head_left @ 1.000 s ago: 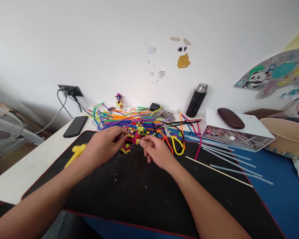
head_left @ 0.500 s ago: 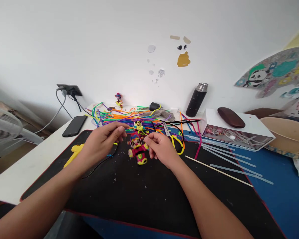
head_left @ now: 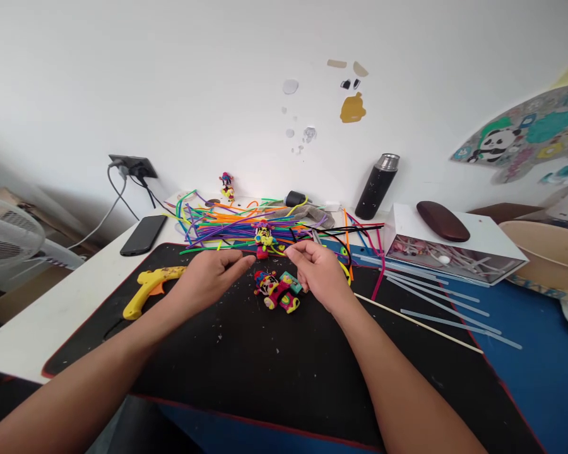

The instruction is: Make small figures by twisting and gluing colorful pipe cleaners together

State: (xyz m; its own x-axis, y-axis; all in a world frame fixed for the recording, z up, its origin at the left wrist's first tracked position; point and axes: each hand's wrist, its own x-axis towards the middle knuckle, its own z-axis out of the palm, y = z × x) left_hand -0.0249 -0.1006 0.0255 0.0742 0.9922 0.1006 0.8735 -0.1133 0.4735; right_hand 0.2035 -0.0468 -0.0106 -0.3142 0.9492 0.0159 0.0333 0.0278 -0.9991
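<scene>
A small doll of fuzzy craft stems (head_left: 278,294), magenta, yellow, red and blue, lies tilted on the black mat, its head toward the left. A teal piece (head_left: 291,282) shows beside it. My left hand (head_left: 213,274) is closed above and left of the doll, thumb pointing right. To its upper right, my right hand (head_left: 319,271) pinches thumb and finger together. Anything in either pinch is too small or hidden to make out. Behind the hands stands a similar figure (head_left: 264,238), yellow and magenta. Left of my left hand lies a yellow glue gun (head_left: 146,290).
Loose craft stems (head_left: 231,224) are heaped along the back. My right hand partly hides yellow-handled scissors (head_left: 346,272). A wooden stick (head_left: 421,325) and translucent glue sticks (head_left: 454,302) lie right, near a white box (head_left: 483,243). A black flask (head_left: 377,186) and a phone (head_left: 143,235) stand farther off.
The doll was upright between my hands; now it lies on the mat, leaning right. My left hand has shifted slightly right and down, and more of the glue gun shows.
</scene>
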